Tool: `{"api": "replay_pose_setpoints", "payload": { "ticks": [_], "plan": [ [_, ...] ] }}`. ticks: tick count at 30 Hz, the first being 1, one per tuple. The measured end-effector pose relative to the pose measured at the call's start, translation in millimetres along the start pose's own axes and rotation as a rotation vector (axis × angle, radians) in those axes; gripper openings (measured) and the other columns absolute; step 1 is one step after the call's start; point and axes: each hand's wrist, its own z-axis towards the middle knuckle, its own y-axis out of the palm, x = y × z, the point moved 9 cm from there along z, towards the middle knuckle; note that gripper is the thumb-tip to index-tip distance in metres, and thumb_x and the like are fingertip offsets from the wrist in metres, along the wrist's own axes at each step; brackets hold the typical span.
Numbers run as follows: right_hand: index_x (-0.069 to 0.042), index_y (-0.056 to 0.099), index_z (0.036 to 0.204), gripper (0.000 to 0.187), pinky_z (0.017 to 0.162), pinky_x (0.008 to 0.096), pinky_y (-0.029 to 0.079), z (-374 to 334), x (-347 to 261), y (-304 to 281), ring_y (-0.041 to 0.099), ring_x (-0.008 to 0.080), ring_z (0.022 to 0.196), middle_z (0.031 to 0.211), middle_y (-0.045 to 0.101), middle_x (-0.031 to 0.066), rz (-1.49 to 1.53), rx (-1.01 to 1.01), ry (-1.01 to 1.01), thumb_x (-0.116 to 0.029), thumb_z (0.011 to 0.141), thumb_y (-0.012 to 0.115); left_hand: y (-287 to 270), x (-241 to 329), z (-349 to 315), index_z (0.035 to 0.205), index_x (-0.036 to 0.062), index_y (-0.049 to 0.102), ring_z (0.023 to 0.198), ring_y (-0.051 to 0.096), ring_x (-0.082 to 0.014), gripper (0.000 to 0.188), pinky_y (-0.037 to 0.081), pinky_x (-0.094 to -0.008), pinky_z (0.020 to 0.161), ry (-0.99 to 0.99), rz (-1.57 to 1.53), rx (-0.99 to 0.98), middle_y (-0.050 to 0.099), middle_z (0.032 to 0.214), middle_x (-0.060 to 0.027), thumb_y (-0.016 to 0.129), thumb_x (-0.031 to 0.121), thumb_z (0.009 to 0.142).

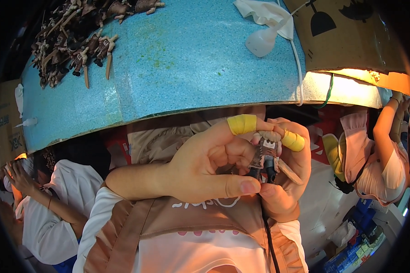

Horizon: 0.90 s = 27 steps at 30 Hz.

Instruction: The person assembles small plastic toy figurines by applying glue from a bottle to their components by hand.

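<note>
Close to my chest, both hands are closed around a small painted figurine (pixel 268 148) with brown clothing, dark legs and a pale flat piece at its lower right. My left hand (pixel 205 157) grips it from the left, with the thumb below and a forefinger over the top. From the other side, my right hand (pixel 300 159) curls its fingers round it, thumb underneath. Yellow tape wraps a finger on each hand. Fingers cover parts of the figurine, and whether a small tool is also held cannot be seen.
A blue speckled table (pixel 182 59) curves ahead, with a heap of similar figurines (pixel 61 50) at its far left. A translucent squeeze bottle (pixel 262 42), white cloth (pixel 259 12) and cable (pixel 300 73) lie far right, beside a cardboard box (pixel 346 41). Co-workers (pixel 61 204) sit on both sides.
</note>
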Motion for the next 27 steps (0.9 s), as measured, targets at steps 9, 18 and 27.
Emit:
{"api": "replay_pose_setpoints", "payload": {
  "ticks": [9,18,27],
  "plan": [
    [0.005,0.041,0.116,0.069,0.088,0.0360,0.040,-3.0,3.9,2.5,0.042,0.0266,0.107,0.114,0.035,0.0168,-0.074,-0.016,0.027,-0.027,0.066,0.075,-4.1,0.8,-3.1,0.130,-0.0010,0.026,0.115,0.045,-0.0274,0.070,0.041,-0.0379,0.093,0.012,0.128,-0.006,0.042,0.123,-0.0197,0.068,0.006,0.075],
    [0.003,0.045,0.113,0.071,0.093,0.0385,0.032,-4.5,10.0,-3.1,0.042,0.0271,0.103,0.109,0.041,0.0173,-0.129,0.050,0.096,-0.036,0.062,0.075,-9.3,2.4,-4.9,0.124,-0.0015,0.033,0.109,0.050,-0.0227,0.068,0.044,-0.0337,0.089,-0.004,0.208,0.049,0.049,0.115,-0.0181,0.073,0.005,0.070],
    [0.003,0.045,0.113,0.072,0.093,0.0386,0.032,-4.2,8.9,1.8,0.044,0.0268,0.101,0.108,0.043,0.0171,-0.142,0.004,0.037,-0.036,0.062,0.076,-12.4,1.2,-7.1,0.124,-0.0013,0.034,0.109,0.049,-0.0230,0.069,0.045,-0.0335,0.089,-0.033,0.212,0.077,0.049,0.115,-0.0183,0.075,0.005,0.068]
  ]
}}
